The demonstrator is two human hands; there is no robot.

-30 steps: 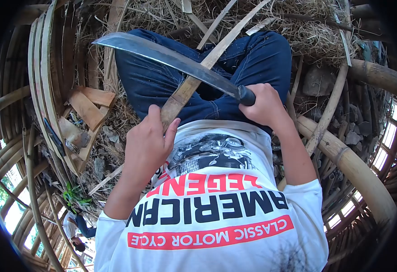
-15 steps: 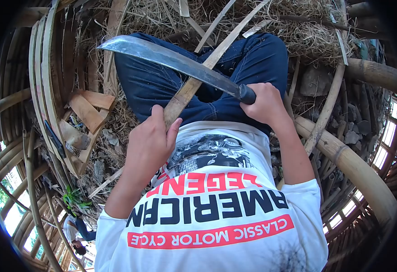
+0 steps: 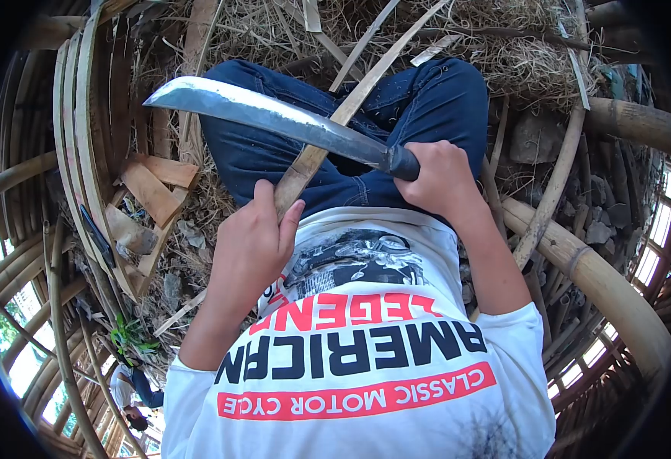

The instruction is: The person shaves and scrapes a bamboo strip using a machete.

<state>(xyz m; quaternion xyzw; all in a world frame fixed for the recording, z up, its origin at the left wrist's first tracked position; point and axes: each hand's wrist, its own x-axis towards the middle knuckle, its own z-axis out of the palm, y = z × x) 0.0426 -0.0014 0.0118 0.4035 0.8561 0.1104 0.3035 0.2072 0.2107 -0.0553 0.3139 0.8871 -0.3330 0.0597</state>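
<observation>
My left hand (image 3: 253, 243) is closed round the near end of a long bamboo strip (image 3: 366, 86), which slants away between my knees to the upper right. In my right hand (image 3: 444, 182) is the dark handle of a machete (image 3: 262, 115). Its broad, curved blade points left and lies across the strip over my lap, overlapping it about midway along. Blue jeans (image 3: 236, 149) cover my crossed legs under both. The handle is mostly hidden by my right fingers, and my left palm hides the end of the strip.
Split bamboo strips (image 3: 83, 115) stand bundled at left beside flat wood pieces (image 3: 150, 191). A dark-handled tool (image 3: 96, 236) rests on them. Dry fibre shavings (image 3: 496, 57) cover the ground ahead. Thick bamboo poles (image 3: 588, 275) run along the right. Another person (image 3: 132, 394) is at lower left.
The machete has slid along the strip toward me, its tip shifting left and down. My right hand has drawn slightly left with it; my left hand keeps its grip on the strip.
</observation>
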